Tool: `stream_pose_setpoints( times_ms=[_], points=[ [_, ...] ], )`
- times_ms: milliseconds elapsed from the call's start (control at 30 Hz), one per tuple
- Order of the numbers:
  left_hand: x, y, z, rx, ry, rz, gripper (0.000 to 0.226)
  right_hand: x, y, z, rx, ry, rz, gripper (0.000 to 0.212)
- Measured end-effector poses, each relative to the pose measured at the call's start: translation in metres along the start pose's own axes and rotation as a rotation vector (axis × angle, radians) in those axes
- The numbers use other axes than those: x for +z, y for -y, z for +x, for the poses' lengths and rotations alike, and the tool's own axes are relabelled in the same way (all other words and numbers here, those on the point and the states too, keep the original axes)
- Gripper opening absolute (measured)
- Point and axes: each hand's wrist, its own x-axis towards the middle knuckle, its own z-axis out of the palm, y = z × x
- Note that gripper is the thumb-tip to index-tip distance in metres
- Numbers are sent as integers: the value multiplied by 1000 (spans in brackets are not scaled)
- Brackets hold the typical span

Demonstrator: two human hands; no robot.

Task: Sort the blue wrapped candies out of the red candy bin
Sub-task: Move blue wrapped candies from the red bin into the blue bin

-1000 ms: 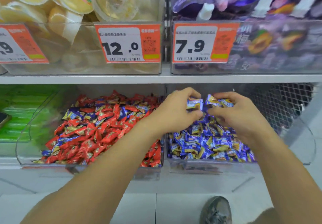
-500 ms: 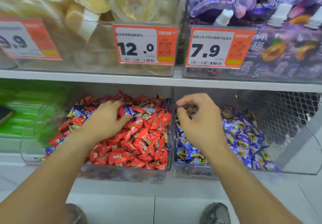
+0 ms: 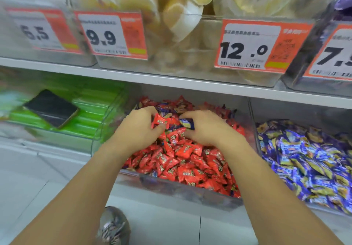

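A: Both hands are in the red candy bin (image 3: 190, 191). A blue wrapped candy (image 3: 187, 123) is pinched by the right hand (image 3: 206, 128); a red candy (image 3: 162, 121) is held by the left hand (image 3: 141, 128).

B: What can go wrong?

A: Red pieces could be carried into the blue bin (image 3: 304, 159), because the wrappers are mixed closely.

B: Counts?

A: Two hands, two bins; the candies cannot be counted.

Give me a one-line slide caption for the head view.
Both hands in the red candy bin: right hand pinches a blue candy, left hand grips red candies.
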Motion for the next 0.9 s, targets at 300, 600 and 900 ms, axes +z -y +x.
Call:
stream_pose_setpoints(
  times_ms=[300,600,900],
  points=[
    [3,-23,18,138,-144,-68,48,-24,-25,-16,-20,-189,252,38],
    [26,-46,18,251,235,-66,50,-30,-49,-40,74,-210,500,26],
    [16,-51,14,122,48,-158,25,-33,-42,-49,97,-150,786,25]
  ],
)
